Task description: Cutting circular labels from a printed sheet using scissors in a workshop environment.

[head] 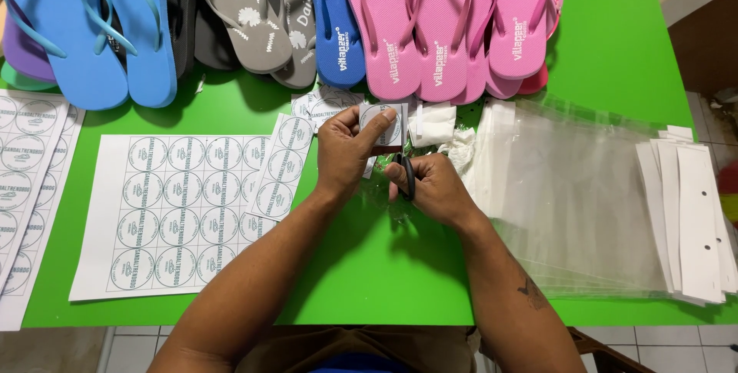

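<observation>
Bright, even overhead light, soft shadows beneath the arms, mild glare on clear plastic bags (569,188), sharp focus

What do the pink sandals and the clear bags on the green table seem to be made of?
The pink sandals look like matte foam rubber: their soles show a fine, dull texture. Their straps look glossier, perhaps soft plastic. The clear bags look like thin glossy plastic film: the green table shows through them, and they catch the light.

Green table (615,43); pale tiled floor (138,350); brownish furniture, perhaps, at right (703,43).
</observation>
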